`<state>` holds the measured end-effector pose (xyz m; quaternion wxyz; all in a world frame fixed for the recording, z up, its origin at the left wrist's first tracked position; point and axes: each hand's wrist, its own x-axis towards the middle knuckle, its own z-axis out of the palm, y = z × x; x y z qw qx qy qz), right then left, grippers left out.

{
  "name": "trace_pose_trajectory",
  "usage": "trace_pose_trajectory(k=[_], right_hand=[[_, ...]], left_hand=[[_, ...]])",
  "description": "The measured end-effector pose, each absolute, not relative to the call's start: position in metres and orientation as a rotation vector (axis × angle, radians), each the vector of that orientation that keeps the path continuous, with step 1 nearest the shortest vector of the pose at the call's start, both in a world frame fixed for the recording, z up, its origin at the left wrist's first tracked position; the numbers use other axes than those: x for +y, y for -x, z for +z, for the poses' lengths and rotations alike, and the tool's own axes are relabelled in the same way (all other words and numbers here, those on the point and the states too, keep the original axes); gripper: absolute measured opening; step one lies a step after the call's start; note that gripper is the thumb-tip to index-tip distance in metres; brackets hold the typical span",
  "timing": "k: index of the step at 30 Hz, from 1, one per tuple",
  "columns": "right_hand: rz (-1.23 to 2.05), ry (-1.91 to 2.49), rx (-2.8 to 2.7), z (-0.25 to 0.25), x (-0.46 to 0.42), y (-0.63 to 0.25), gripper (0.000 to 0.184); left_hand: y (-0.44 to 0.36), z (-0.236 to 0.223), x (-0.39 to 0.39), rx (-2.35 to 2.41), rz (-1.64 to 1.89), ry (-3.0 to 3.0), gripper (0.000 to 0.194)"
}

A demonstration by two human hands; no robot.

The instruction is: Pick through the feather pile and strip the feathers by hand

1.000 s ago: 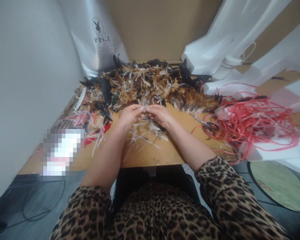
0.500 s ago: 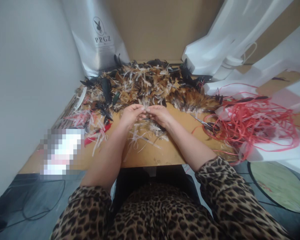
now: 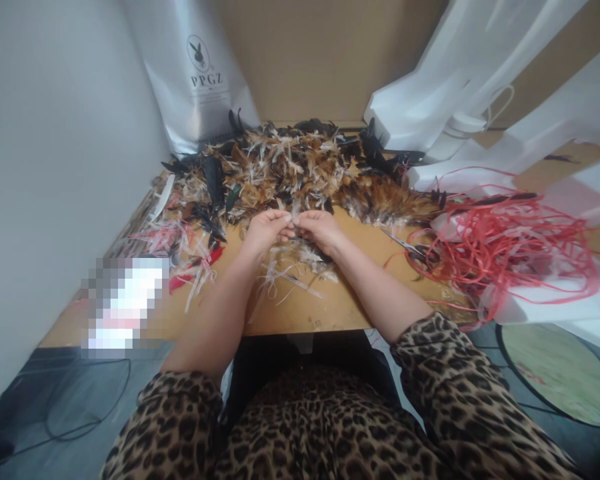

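Observation:
My left hand [image 3: 264,231] and my right hand [image 3: 319,229] meet fingertip to fingertip over the middle of a wooden table [image 3: 300,308]. Together they pinch a small bundle of feathers [image 3: 305,252], which hangs under the palms. Just beyond the fingers lies a big heap of brown, white and black feathers [image 3: 290,167]. Pale strips [image 3: 280,283] lie on the table below my wrists.
A tangle of red string [image 3: 505,243] covers the table's right side, with scissors [image 3: 410,248] at its left edge. A silver bag [image 3: 200,73] leans at the back left, white bags [image 3: 460,87] at the back right. A wall closes the left side.

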<state>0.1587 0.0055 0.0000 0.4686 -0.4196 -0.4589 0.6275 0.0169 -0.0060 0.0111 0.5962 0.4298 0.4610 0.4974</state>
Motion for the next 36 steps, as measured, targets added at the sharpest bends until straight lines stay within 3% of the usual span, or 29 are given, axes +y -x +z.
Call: trace_pose_trajectory(k=[18,29,36], right_hand=[[1.23,1.124,-1.36,0.005,0.003,-0.16,0.02],[1.32,1.026,-1.446,0.009,0.002,-0.166,0.027],[1.506,1.037,-1.126,0.01,0.007,-0.167,0.035]], left_hand=[[-0.017,0.009,-0.004,1.066,1.147,-0.924,0.02],[-0.012,0.006,-0.003,1.017,1.132,-0.914,0.021],[-0.016,0.01,-0.004,0.989,1.176,-0.953,0.022]])
